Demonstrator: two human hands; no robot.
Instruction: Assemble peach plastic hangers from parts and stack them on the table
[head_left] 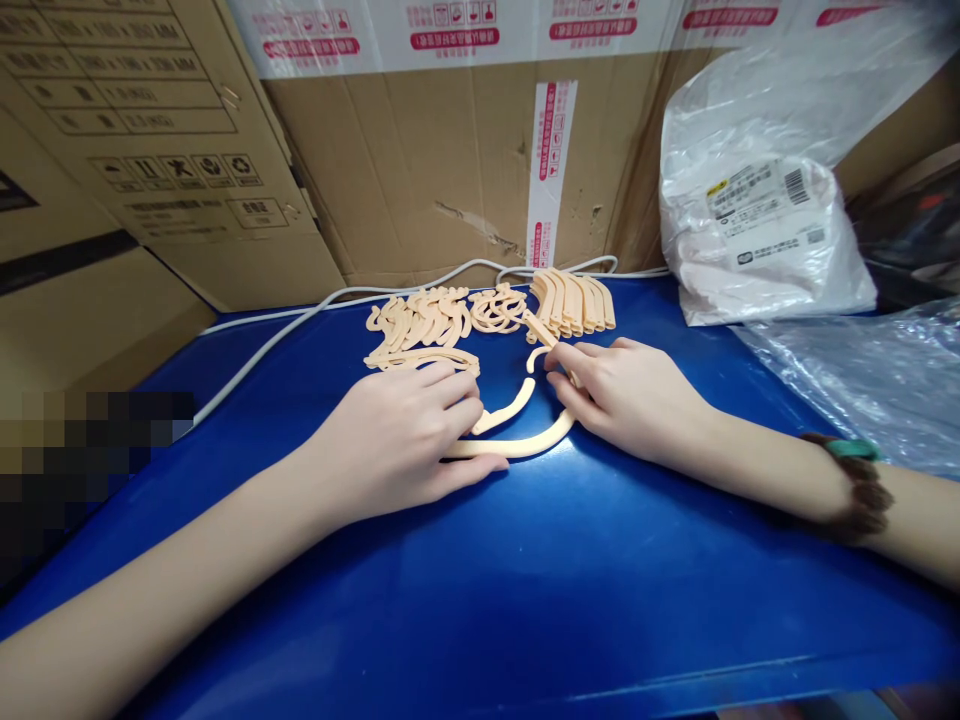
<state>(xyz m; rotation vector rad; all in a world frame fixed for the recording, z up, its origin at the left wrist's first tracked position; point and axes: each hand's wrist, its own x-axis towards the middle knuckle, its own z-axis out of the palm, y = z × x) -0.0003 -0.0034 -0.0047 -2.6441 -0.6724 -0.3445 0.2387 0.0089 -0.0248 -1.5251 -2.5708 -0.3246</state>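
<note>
My left hand (420,430) lies over the left end of a long beige curved strip (517,446), its fingers bent above it and its thumb along the near side. A shorter curved piece (508,408) lies just inside that strip, partly under my left fingertips. My right hand (619,390) is closed at the strip's right end, index finger and thumb close together on it. A small hooked piece (534,360) and a straight beige piece (538,328) lie by my right fingertips. What lies under both palms is hidden.
Behind the hands lie wavy beige pieces (427,315), ring-like pieces (499,308), stacked curved strips (574,300) and a few long strips (424,358) on the blue table (525,600). A white cable (262,370), cardboard boxes (420,170) and a plastic bag (765,230) border the surface.
</note>
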